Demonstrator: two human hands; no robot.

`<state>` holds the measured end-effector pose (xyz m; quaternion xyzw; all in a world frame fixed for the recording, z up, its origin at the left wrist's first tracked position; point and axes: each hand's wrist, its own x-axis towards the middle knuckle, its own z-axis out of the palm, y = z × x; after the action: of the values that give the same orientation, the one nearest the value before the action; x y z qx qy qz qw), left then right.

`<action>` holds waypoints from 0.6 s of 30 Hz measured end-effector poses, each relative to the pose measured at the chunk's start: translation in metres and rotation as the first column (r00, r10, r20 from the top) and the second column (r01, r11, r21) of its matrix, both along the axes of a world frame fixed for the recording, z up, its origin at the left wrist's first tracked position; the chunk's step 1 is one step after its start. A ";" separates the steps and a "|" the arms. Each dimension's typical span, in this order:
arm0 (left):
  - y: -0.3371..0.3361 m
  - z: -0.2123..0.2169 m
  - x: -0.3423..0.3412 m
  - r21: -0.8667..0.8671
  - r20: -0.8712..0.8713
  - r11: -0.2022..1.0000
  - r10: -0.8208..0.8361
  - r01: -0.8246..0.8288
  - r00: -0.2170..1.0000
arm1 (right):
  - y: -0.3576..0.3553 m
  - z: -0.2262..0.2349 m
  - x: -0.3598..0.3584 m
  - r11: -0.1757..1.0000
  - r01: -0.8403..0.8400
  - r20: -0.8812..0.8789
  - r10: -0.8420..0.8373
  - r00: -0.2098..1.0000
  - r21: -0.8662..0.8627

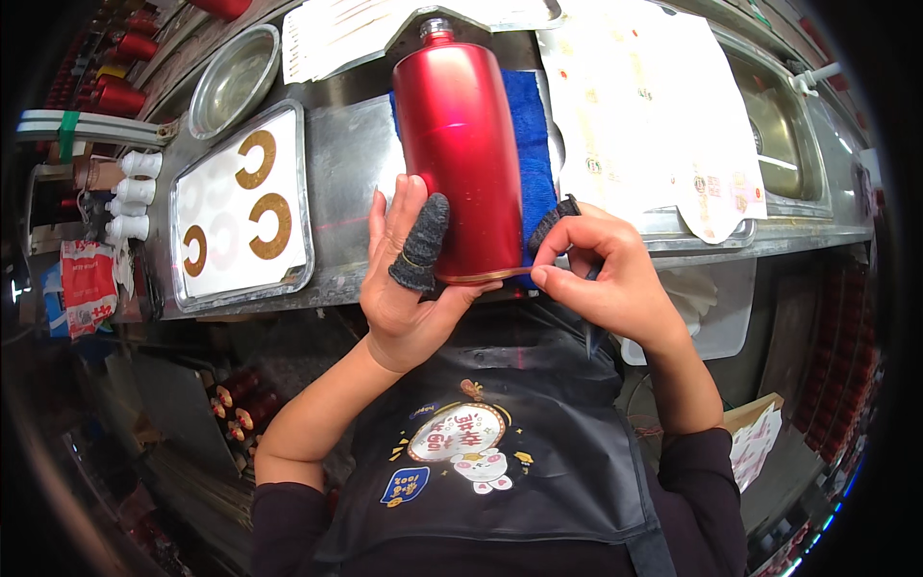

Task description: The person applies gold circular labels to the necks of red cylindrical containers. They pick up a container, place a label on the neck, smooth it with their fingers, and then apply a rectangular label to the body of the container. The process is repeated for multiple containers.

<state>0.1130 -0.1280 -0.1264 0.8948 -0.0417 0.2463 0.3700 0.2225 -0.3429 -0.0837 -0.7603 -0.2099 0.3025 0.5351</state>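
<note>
The red bottle (461,163) is braced by the open left hand (402,306) while a thin strip (516,273) at its base is seemingly worked by the pinching right hand (608,277), steadiness being needed next.

glossy red bottle (460,154), lying on its side over a blue cloth (532,115), neck pointing away from the person, thin gold band (473,279) along its base edge

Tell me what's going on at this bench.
A person's left hand rests open against a red bottle above a blue cloth. The right hand pinches what looks like a thin strip at its base. To the left, a tray holds gold C-shaped pieces.
</note>
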 end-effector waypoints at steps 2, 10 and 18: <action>0.002 0.001 -0.010 -0.015 -0.049 1.000 0.002 -0.002 0.999 | -0.001 0.005 0.000 1.000 -0.012 -0.042 0.013 0.999 0.007; 0.010 -0.010 -0.043 0.072 -0.123 0.997 -0.028 0.037 0.992 | -0.009 0.018 -0.001 0.999 0.020 -0.046 -0.018 0.999 0.048; 0.010 0.002 -0.029 0.259 -0.060 0.960 -0.091 0.104 0.994 | -0.012 0.009 0.003 0.999 0.043 -0.034 -0.042 0.999 0.011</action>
<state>0.0838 -0.1184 -0.1240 0.9383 -0.1090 0.1988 0.2613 0.2253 -0.3547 -0.0745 -0.7562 -0.1864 0.3026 0.5493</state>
